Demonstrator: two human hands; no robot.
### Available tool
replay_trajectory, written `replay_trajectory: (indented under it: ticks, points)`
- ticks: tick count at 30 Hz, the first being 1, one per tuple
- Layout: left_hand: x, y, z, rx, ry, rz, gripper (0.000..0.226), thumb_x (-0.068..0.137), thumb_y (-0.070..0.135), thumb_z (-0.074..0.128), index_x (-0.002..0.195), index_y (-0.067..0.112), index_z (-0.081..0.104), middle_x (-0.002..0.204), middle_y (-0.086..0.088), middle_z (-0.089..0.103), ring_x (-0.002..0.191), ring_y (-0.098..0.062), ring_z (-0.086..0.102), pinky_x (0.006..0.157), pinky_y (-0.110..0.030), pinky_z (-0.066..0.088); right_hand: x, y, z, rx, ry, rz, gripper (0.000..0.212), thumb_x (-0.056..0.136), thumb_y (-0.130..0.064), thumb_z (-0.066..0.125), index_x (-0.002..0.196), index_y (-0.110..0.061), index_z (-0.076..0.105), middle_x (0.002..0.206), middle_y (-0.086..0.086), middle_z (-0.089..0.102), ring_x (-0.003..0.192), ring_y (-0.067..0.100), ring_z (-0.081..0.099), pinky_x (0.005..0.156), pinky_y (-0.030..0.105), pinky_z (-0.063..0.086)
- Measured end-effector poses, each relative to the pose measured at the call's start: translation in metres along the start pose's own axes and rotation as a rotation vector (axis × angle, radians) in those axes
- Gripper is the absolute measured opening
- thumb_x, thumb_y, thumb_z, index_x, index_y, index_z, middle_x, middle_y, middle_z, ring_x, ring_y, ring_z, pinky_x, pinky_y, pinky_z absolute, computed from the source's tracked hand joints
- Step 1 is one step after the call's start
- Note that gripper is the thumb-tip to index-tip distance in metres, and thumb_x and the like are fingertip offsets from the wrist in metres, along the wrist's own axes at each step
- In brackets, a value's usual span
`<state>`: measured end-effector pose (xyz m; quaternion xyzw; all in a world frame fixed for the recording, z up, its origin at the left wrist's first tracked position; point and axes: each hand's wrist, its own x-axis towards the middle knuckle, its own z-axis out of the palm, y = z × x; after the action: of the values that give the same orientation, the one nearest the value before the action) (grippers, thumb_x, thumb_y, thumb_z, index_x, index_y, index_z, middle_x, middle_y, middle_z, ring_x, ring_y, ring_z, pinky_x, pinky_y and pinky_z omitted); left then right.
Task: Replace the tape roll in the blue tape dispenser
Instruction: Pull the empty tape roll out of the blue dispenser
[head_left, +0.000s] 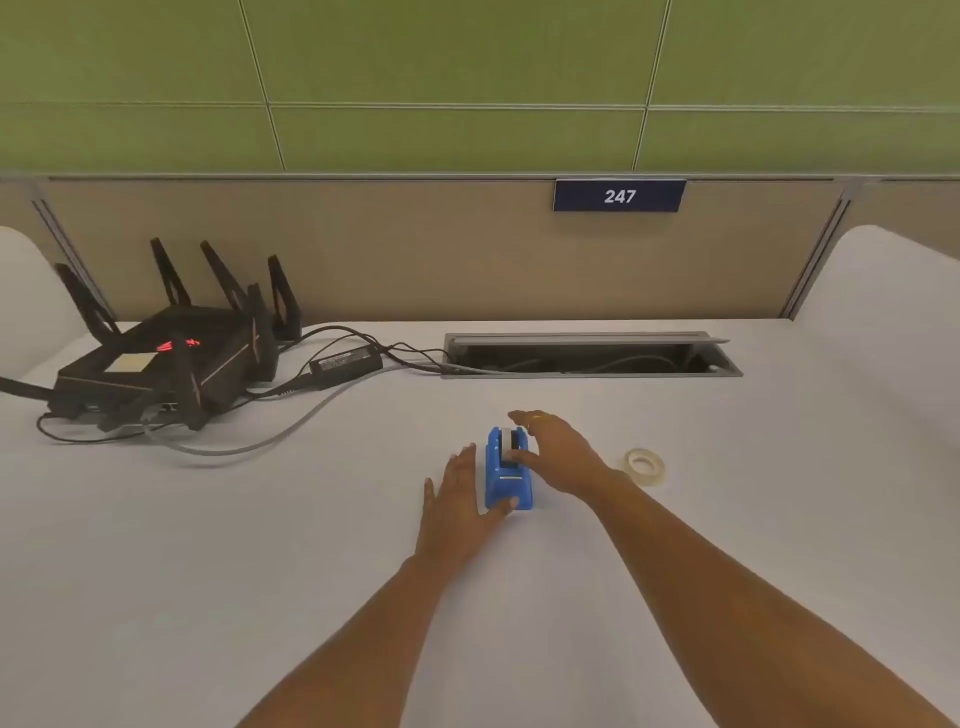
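Observation:
The blue tape dispenser (504, 475) stands on the white desk (260, 545), with a whitish roll (508, 440) seated in its far end. My left hand (457, 499) lies flat against the dispenser's left side, thumb touching its near end. My right hand (558, 452) reaches over the right side, fingers spread, thumb on the roll area; no grip is closed around it. A loose clear tape roll (645, 466) lies flat on the desk to the right of my right wrist.
A black router (166, 358) with several antennas sits at the far left, with its power brick (345, 362) and cables trailing into an open cable tray (592, 356). A partition with a "247" sign (619, 196) closes the back.

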<state>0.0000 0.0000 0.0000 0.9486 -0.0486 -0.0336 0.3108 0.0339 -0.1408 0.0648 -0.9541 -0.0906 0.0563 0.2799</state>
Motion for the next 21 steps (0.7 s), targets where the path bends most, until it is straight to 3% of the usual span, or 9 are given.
replay_trajectory:
  ticks: [6, 14, 21]
  points:
    - [-0.001, -0.002, 0.012, 0.153, 0.018, 0.043, 0.079, 0.083, 0.063, 0.036, 0.143, 0.025, 0.003, 0.155, 0.003, 0.015, 0.144, -0.016, 0.008, 0.115, -0.049, -0.007, 0.007, 0.001, 0.001, -0.106, -0.06, -0.027, 0.056, 0.087, -0.03, 0.057, 0.137, -0.017, 0.034, 0.143, 0.008, 0.041, 0.129, 0.025, 0.037, 0.106, 0.037, 0.032]
    - [-0.002, -0.004, 0.015, 0.207, 0.07, 0.061, 0.062, 0.093, 0.052, 0.022, 0.143, 0.024, -0.002, 0.154, 0.004, 0.019, 0.144, -0.013, 0.009, 0.116, -0.047, -0.005, 0.013, -0.007, 0.0, -0.26, -0.072, -0.033, 0.057, 0.087, -0.03, 0.057, 0.137, -0.015, 0.034, 0.137, 0.01, 0.047, 0.124, 0.027, 0.041, 0.102, 0.037, 0.038]
    - [-0.002, -0.004, 0.016, 0.187, 0.079, 0.056, 0.06, 0.093, 0.051, 0.022, 0.143, 0.026, -0.001, 0.152, 0.005, 0.025, 0.143, -0.012, 0.012, 0.116, -0.046, -0.006, 0.017, -0.012, 0.0, -0.286, -0.041, -0.021, 0.04, 0.087, -0.023, 0.057, 0.125, -0.011, 0.049, 0.122, 0.012, 0.059, 0.107, 0.028, 0.055, 0.096, 0.034, 0.043]
